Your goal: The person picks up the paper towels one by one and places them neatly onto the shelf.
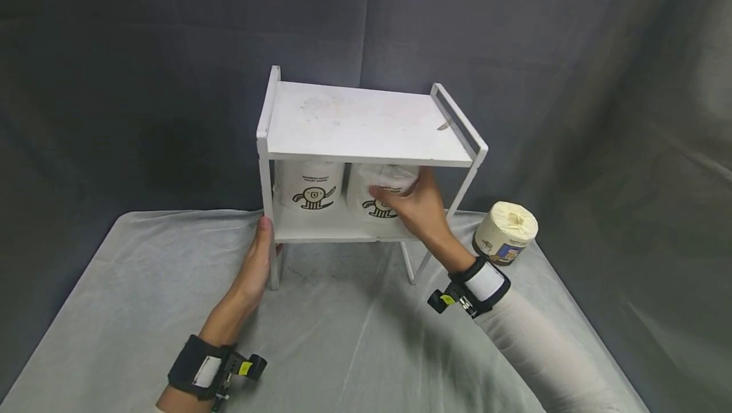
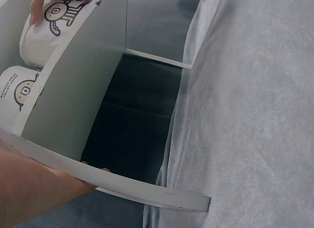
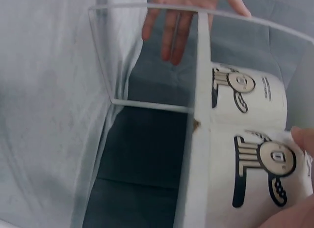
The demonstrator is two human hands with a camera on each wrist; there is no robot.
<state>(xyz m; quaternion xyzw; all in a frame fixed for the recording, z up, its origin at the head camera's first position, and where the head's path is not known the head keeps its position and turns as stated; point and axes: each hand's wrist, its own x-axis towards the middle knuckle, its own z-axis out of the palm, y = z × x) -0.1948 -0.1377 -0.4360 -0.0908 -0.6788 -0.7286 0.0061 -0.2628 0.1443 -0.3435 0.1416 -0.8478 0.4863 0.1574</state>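
A white two-tier shelf rack (image 1: 366,122) stands on the cloth. On its lower board, two white-wrapped toilet rolls with a cartoon figure sit side by side. My right hand (image 1: 420,206) holds the right toilet roll (image 1: 366,178), thumb across its front; its other fingers are mostly hidden in the head view. The left toilet roll (image 1: 311,178) stands untouched near the left post. My left hand (image 1: 255,267) holds the left front post near the lower board, thumb on the near side and fingers (image 3: 169,39) reaching behind it, as the right wrist view shows.
A cream-wrapped toilet roll (image 1: 506,233) with a printed label stands on the cloth right of the rack. Pale grey cloth (image 1: 343,349) covers the table. Dark grey curtains (image 1: 189,82) hang behind and at the sides. The upper board overhangs the two rolls.
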